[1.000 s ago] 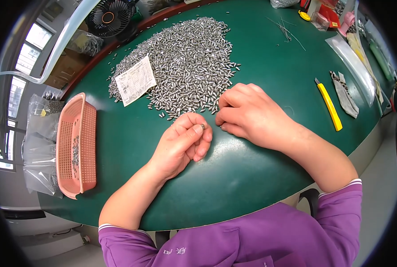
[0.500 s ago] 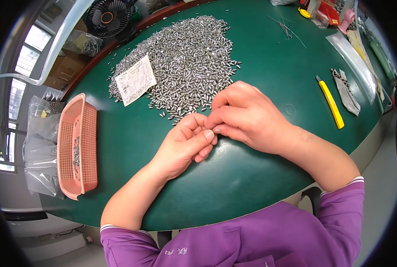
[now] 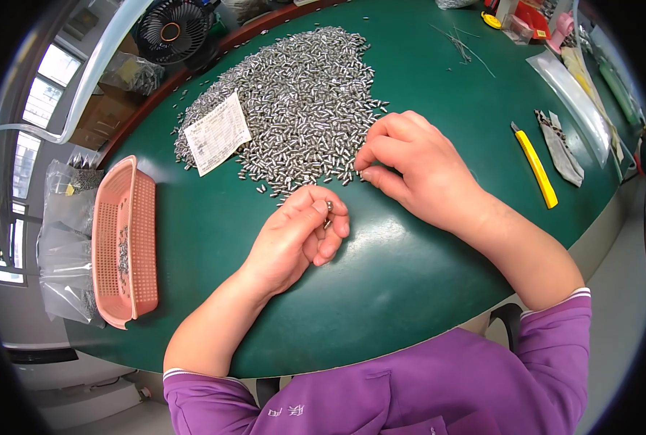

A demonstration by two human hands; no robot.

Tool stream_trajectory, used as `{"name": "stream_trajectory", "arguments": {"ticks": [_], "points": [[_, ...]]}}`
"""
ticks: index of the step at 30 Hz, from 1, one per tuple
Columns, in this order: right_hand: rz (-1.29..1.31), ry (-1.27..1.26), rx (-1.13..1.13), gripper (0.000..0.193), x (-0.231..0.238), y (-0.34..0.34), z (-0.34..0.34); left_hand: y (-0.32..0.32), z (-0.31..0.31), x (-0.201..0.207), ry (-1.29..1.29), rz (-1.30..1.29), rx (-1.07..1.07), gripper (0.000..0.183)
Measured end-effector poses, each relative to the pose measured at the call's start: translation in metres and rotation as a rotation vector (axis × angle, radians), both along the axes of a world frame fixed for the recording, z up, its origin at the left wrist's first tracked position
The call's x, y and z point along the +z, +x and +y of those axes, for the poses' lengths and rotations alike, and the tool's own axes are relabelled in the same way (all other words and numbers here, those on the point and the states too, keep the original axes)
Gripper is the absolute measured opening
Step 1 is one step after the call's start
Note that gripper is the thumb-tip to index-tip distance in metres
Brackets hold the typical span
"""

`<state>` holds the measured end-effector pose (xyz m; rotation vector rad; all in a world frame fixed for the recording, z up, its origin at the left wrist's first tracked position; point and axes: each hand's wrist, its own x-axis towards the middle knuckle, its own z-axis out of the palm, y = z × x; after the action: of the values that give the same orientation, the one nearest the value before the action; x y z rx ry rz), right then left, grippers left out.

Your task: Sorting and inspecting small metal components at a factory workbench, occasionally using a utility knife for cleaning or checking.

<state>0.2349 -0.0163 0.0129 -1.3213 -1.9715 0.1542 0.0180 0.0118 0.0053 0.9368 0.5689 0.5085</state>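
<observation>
My left hand (image 3: 297, 228) is curled, palm turned inward, above the green table in front of the pile. Between its thumb and forefinger sits a small silver metal pin (image 3: 329, 206); a second shiny piece shows lower in the curled fingers. At the right edge of a large heap of the same bullet-shaped metal pins (image 3: 305, 101), my right hand (image 3: 417, 167) has its thumb and fingertips drawn together in a pinch. Whatever lies between those fingertips is too small to make out. A printed paper slip (image 3: 218, 134) rests on the heap's left side.
A pink plastic basket (image 3: 145, 246) with some metal pins inside stands at the left, beside clear bags (image 3: 65, 246). On the right lie a yellow utility knife (image 3: 536, 167) and a grey cloth piece (image 3: 560, 148). Thin wires (image 3: 462, 47) and a fan (image 3: 172, 30) are farther back.
My hands have parted. The right hand has moved away from the left, up to the heap's edge. The pin in my left fingers now shows.
</observation>
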Motion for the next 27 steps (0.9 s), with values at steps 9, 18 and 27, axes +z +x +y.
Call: {"name": "stream_trajectory", "arguments": {"ticks": [9, 18, 27], "points": [[-0.099, -0.086, 0.016, 0.008, -0.008, 0.001, -0.003, 0.001, 0.001, 0.001, -0.012, 0.011, 0.014, 0.019], [0.295, -0.149, 0.279, 0.012, -0.006, -0.015, -0.005, 0.003, -0.002, 0.003, 0.021, 0.071, -0.015, 0.014], [0.213, -0.035, 0.071, 0.013, -0.006, 0.001, 0.005, 0.001, -0.002, -0.004, 0.058, 0.018, 0.026, 0.013]]}}
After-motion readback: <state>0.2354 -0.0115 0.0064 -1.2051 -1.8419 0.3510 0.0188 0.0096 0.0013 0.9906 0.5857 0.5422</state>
